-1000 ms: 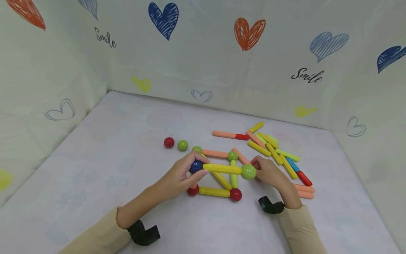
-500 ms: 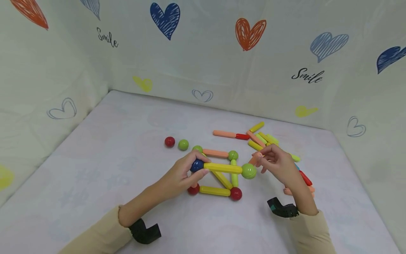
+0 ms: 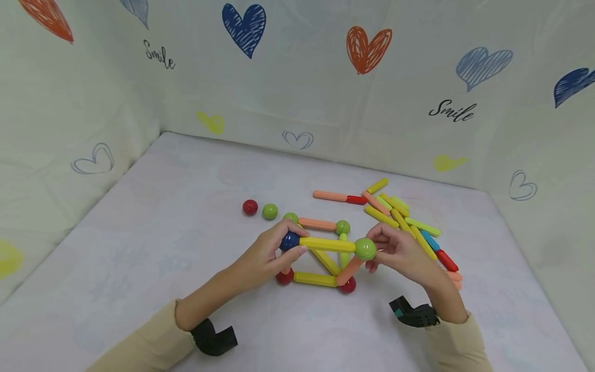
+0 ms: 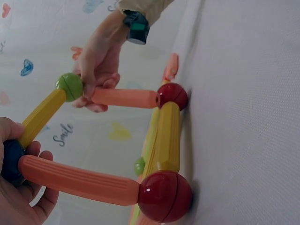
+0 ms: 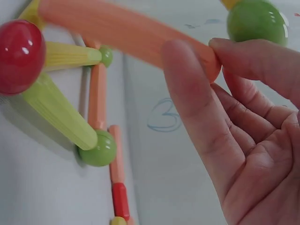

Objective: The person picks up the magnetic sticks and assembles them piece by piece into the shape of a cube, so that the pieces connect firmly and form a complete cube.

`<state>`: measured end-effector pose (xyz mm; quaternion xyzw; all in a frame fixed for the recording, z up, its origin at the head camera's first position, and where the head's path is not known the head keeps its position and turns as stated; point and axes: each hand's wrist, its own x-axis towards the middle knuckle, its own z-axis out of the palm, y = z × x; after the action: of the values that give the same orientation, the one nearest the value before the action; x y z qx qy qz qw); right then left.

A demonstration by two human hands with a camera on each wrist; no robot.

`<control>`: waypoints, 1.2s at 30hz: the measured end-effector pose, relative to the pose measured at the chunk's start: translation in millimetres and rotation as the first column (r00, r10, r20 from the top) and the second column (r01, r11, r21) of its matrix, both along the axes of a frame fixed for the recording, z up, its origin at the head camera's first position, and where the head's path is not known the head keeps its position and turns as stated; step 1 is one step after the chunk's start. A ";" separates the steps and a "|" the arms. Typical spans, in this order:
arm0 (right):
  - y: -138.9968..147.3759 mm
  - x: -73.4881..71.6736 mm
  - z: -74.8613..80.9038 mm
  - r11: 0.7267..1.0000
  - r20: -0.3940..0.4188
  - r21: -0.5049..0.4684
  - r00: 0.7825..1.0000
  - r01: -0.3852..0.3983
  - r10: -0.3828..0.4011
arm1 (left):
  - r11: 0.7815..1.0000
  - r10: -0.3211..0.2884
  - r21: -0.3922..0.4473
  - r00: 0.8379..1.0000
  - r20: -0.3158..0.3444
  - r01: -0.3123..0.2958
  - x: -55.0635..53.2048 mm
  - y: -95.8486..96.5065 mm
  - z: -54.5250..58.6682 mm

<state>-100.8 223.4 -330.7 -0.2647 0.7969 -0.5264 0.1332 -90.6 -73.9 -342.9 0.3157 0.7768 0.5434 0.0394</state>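
Note:
My left hand (image 3: 262,253) grips a dark blue ball (image 3: 290,241), raised above the table. A yellow building stick (image 3: 327,244) runs level from that ball to a green ball (image 3: 365,249). In the left wrist view an orange stick (image 4: 77,180) slopes from the blue ball down to a red ball (image 4: 165,196). My right hand (image 3: 402,253) pinches the upper end of another orange stick (image 5: 117,33) between thumb and forefinger, close beside the raised green ball. Its lower end lies right at the front right red ball (image 4: 172,96) of the base frame.
The base on the table (image 3: 186,258) has a yellow front stick (image 3: 315,279), a yellow diagonal and an orange back stick (image 3: 317,224). A loose red ball (image 3: 250,207) and green ball (image 3: 269,211) lie behind left. Several loose sticks (image 3: 400,214) are heaped at right.
My right hand has picked up an orange stick from beside the frame and brought it, tilted, between the raised green ball and the front right red ball. My left hand stays nearly still.

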 end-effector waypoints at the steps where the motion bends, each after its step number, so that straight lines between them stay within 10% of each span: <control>1: 0.7 1.3 1.9 1.000 -0.005 0.003 1.000 0.019 -0.019 | 1.000 0.001 0.000 1.000 -0.004 -0.001 -0.2 0.0 -0.1; 6: 3.6 6.7 9.8 0.996 -0.034 0.039 0.996 0.085 -0.084 | 1.000 -0.001 0.010 1.000 -0.022 0.001 -0.7 0.0 -1.0; 15: 3.1 6.3 9.6 0.998 0.012 0.029 0.998 -0.062 0.062 | 1.000 0.002 0.017 1.000 -0.027 -0.002 -0.8 -1.1 -2.1; 24: -6.4 9.9 7.5 0.983 0.024 0.176 0.999 -0.051 0.048 | 1.000 -0.013 0.000 1.000 -0.024 0.013 0.3 -0.1 -0.9; 36: -27.8 8.1 -18.3 0.856 0.016 0.501 0.991 -0.125 0.136 | 1.000 -0.009 -0.006 1.000 -0.023 0.009 1.0 -0.9 0.0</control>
<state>-92.8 195.6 -349.0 -0.2796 0.8877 -0.2887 0.2247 -89.6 -74.8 -342.8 0.3256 0.7772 0.5374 0.0338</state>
